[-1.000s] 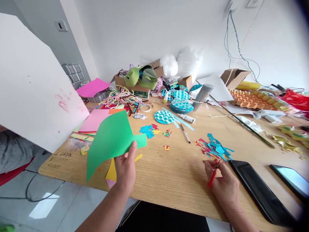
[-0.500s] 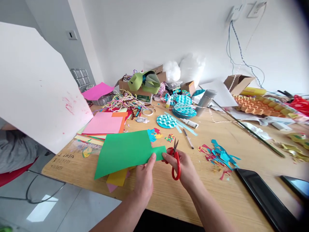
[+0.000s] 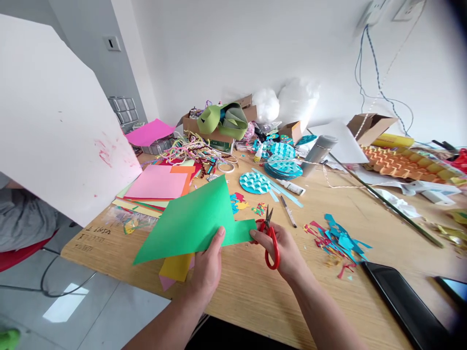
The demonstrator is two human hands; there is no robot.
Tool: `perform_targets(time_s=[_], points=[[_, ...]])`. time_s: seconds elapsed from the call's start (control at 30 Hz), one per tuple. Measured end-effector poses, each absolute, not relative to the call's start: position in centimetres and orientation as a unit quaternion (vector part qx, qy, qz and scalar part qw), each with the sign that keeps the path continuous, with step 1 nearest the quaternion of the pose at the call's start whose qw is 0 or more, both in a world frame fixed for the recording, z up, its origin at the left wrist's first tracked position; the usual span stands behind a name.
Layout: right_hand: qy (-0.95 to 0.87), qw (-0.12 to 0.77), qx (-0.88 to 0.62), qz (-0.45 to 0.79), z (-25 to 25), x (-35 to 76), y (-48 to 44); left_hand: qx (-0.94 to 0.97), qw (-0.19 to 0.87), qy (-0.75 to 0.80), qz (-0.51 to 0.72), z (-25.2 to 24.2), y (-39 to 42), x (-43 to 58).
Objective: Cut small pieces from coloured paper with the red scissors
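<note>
Held a green sheet (image 3: pixel 193 218) in the left hand (image 3: pixel 207 270), with the thumb on top near the base of a narrow tab and the fingers mostly hidden beneath. Pinched the outer end of that same tab in the right hand (image 3: pixel 286 253), with the thumb laid over its edge. Carried red-handled scissors (image 3: pixel 272 233) in the right hand as well, with the blades pointing up and away, slightly parted, just beside the tab. Had the sheet in front of the body, tilted above the near part of the wooden table (image 3: pixel 251 287), with its broad part reaching left over a yellow sheet (image 3: pixel 177 268). Could not tell whether any corner touched the tabletop. Saw a stack of coloured paper (image 3: pixel 156 183) behind it to the left, and small blue, red and yellow cut-outs (image 3: pixel 241 205) just past its right edge. Found a turquoise disc (image 3: pixel 254 183) farther back, with a pen (image 3: pixel 289 212) lying to its right. Noticed a heap of blue and red scraps (image 3: pixel 343 236) right of the scissors, and a black device (image 3: pixel 401 301) lying nearer, right of the forearm.
</note>
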State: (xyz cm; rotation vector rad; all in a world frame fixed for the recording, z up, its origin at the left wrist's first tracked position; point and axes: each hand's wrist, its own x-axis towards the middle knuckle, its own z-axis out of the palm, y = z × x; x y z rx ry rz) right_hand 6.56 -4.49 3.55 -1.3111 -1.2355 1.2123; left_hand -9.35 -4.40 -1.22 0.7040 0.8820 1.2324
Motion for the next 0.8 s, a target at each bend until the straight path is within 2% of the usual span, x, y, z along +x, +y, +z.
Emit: perform_targets(time_s=[0.17,0.37,0.57,0.7,0.8], points=[[-0.509,0.479,-0.515,0.496,4.4,6.7,-3.6,0.368,0.489,0.459,0.644,-0.3,-3.2,-11.0],[-0.514,0.519,-0.527,0.435,6.2,7.0,-2.9,0.410,0.456,0.429,0.663,3.1,-0.9,-11.0],[-0.516,0.559,-0.527,0.380,6.6,8.3,-2.0,0.473,0.474,0.387,0.633,5.4,0.9,-9.1],[-0.510,0.585,-0.521,0.354,6.4,9.3,-1.5,0.464,0.560,0.346,0.592,4.7,2.1,-7.7],[-0.498,0.600,-0.529,0.336,5.6,10.0,-1.5,0.459,0.579,0.340,0.581,3.5,2.5,-7.1]])
